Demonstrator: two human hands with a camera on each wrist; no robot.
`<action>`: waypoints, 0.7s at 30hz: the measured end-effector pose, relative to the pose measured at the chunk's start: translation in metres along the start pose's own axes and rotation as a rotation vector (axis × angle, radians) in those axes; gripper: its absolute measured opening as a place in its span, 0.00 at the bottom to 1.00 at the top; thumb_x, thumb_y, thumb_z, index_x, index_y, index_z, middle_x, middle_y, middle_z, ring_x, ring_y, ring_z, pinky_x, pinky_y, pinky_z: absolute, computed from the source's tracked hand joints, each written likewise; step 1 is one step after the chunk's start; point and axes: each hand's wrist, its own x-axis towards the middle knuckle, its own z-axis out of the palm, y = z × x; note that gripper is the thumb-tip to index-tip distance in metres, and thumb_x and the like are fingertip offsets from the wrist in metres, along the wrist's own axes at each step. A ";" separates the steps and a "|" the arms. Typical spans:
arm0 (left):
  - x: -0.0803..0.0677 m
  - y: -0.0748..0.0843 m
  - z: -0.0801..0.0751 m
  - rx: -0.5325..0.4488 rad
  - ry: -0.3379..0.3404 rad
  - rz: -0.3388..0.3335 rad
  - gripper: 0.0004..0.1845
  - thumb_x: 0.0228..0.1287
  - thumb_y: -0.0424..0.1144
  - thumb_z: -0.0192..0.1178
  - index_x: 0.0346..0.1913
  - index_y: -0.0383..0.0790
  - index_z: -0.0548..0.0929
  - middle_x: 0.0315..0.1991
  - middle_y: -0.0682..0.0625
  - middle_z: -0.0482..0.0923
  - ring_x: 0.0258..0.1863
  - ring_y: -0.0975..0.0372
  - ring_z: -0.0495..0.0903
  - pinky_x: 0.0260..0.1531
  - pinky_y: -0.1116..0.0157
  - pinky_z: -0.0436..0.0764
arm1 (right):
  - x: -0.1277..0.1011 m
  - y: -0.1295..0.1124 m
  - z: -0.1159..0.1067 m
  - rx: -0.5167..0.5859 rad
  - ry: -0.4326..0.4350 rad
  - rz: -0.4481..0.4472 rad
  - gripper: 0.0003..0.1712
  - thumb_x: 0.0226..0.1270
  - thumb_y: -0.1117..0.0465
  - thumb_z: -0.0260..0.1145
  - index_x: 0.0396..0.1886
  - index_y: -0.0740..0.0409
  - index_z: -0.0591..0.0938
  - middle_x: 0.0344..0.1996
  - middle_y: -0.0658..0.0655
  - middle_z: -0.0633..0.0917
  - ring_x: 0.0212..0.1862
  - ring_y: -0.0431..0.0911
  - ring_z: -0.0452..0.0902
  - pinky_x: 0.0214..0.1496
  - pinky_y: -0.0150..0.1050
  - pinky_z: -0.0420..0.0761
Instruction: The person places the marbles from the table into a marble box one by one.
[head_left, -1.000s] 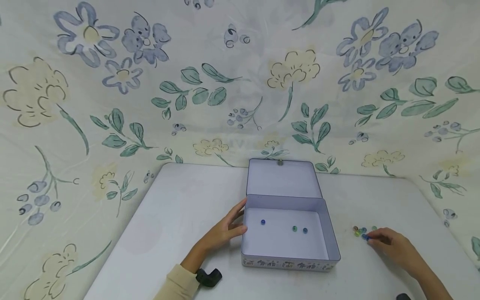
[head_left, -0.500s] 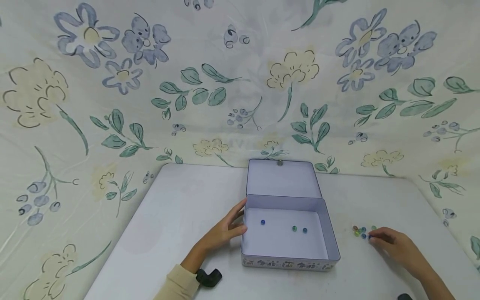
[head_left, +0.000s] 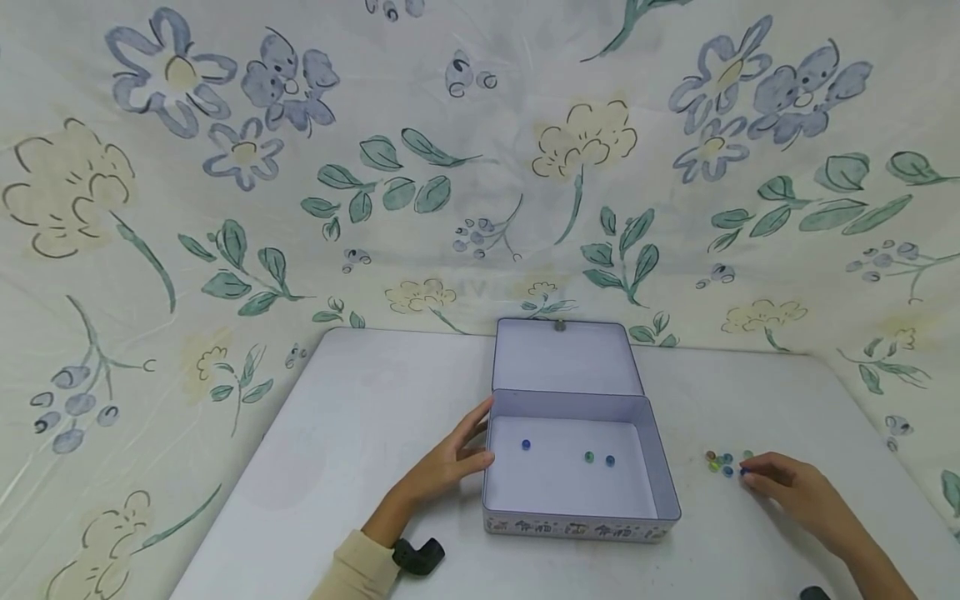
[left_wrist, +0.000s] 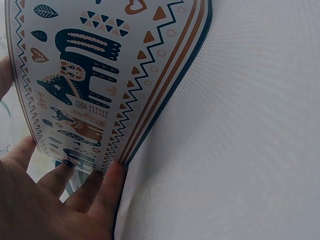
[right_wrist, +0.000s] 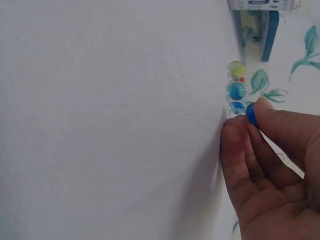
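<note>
Your right hand (head_left: 795, 490) pinches a blue marble (right_wrist: 251, 114) beside the marbles (head_left: 722, 462) on the table (head_left: 360, 433). Your left hand (head_left: 448, 460) rests flat, fingers straight, against the open tin (head_left: 577, 508).

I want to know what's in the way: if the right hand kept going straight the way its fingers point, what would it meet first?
Probably the loose marbles on the table, just ahead of the right hand, which already pinches a blue marble.
</note>
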 end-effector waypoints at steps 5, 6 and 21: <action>0.001 0.000 -0.001 0.001 0.000 0.009 0.43 0.74 0.45 0.57 0.81 0.56 0.43 0.83 0.49 0.38 0.79 0.39 0.48 0.71 0.40 0.64 | -0.001 -0.001 -0.002 0.001 -0.005 0.009 0.21 0.71 0.50 0.66 0.52 0.62 0.83 0.50 0.63 0.86 0.39 0.18 0.74 0.41 0.23 0.81; 0.001 0.001 -0.001 0.000 0.000 0.008 0.43 0.73 0.45 0.57 0.81 0.56 0.43 0.83 0.50 0.38 0.79 0.40 0.48 0.71 0.40 0.64 | -0.001 -0.002 -0.003 0.001 -0.005 0.010 0.21 0.71 0.51 0.66 0.52 0.62 0.83 0.50 0.63 0.86 0.39 0.18 0.74 0.41 0.23 0.81; 0.000 0.001 0.000 0.001 -0.004 0.009 0.43 0.73 0.45 0.57 0.81 0.59 0.44 0.83 0.50 0.37 0.79 0.40 0.48 0.72 0.40 0.64 | 0.000 -0.017 -0.010 0.028 -0.023 -0.037 0.20 0.72 0.53 0.65 0.54 0.63 0.82 0.50 0.62 0.86 0.41 0.23 0.78 0.42 0.24 0.83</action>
